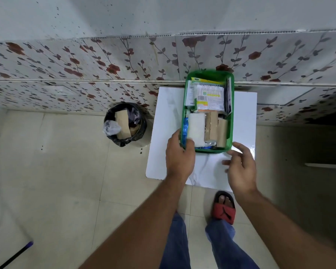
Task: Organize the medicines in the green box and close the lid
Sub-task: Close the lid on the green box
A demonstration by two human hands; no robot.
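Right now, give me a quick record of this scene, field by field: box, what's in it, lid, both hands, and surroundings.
box: green box on white table, by the wall
contents: cotton swab pack, white pad, two tan rolls
lid: none in view; box open
left hand: gripping the box's near-left corner
right hand: open, apart from the box, over the table
surroundings: black bin on the floor left of the table

Left of centre, a round bin [125, 124] with a black liner sits on the pale floor tiles [56, 171] — cardboard pieces and a crumpled clear bag poking out of it. Behind runs a wall of floral tiles [85, 61]. Lower right, a red-and-black sandal [225, 209] — and a dark stick [16, 254] crosses the lower left corner.
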